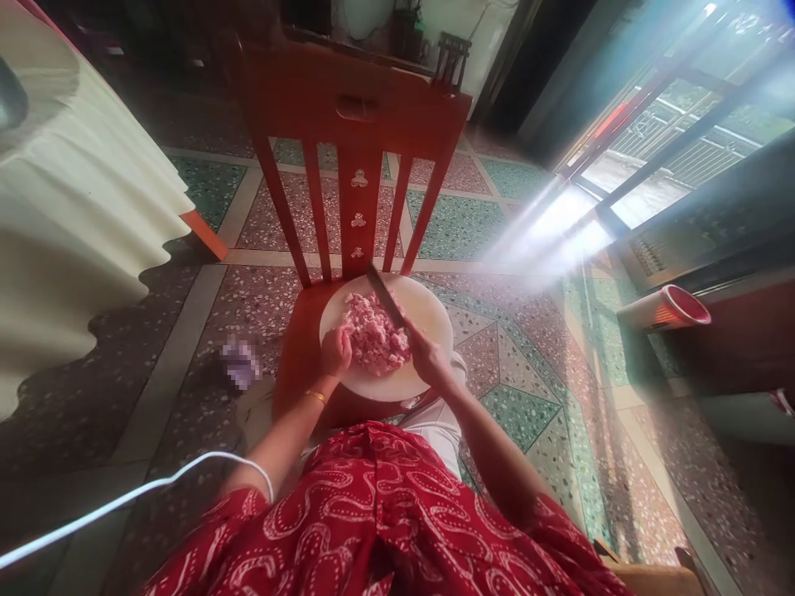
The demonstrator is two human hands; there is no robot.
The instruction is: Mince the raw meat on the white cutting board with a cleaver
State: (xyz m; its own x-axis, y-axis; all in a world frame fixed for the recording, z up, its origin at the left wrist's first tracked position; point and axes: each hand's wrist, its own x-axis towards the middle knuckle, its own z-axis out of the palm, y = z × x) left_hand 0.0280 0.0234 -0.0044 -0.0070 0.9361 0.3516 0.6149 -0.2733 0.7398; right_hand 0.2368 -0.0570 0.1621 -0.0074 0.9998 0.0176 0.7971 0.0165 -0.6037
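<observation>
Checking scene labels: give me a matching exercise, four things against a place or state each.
Things:
1. knife
2. meat pieces
3. cutting board
4. bangle

Places or states:
A. on the left wrist
B. lying on the red chair seat
C. held in the right hand
D. heaped on the board, beside the left hand

Pairs: 1-C, 2-D, 3-B, 4-A

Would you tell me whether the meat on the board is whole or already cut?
Cut: the meat lies as a heap of small pink pieces.
</observation>
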